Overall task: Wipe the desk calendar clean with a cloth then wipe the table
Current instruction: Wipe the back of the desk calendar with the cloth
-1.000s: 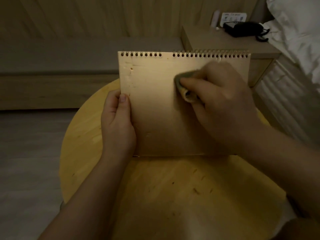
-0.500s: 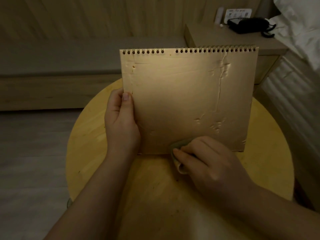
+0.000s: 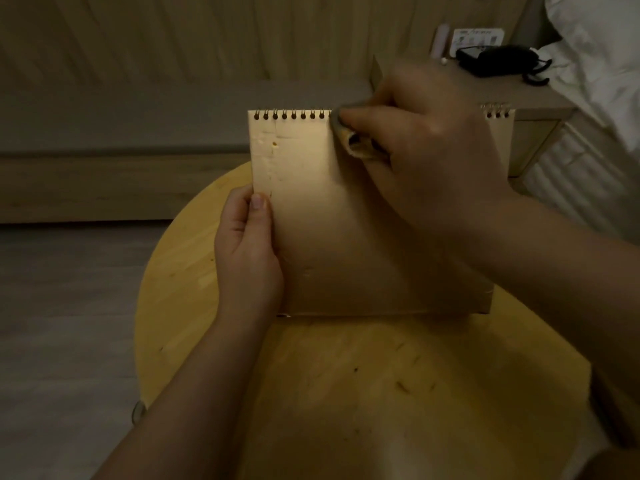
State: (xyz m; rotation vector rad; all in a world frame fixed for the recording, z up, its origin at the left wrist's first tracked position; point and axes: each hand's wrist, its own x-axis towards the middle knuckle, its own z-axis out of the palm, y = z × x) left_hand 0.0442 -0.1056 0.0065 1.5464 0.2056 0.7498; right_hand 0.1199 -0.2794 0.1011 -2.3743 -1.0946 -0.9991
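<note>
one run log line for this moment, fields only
left hand: steadies spiral-bound tan desk calendar | right hand: presses small dark cloth near top spiral | round wooden table: unwiped

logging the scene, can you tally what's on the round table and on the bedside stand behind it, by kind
Tan spiral-bound cardboard desk calendar, upright on the round yellow wooden table: 1
Small grey-green cloth, in the right hand's grip: 1
Black corded telephone on the stand: 1
White printed card: 1
Pale cylinder, kind unclear: 1
Total: 5

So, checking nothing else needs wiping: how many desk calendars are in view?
1. The desk calendar stands on the round table, left hand gripping its left edge, right hand pressing the cloth near its spiral top.
</note>
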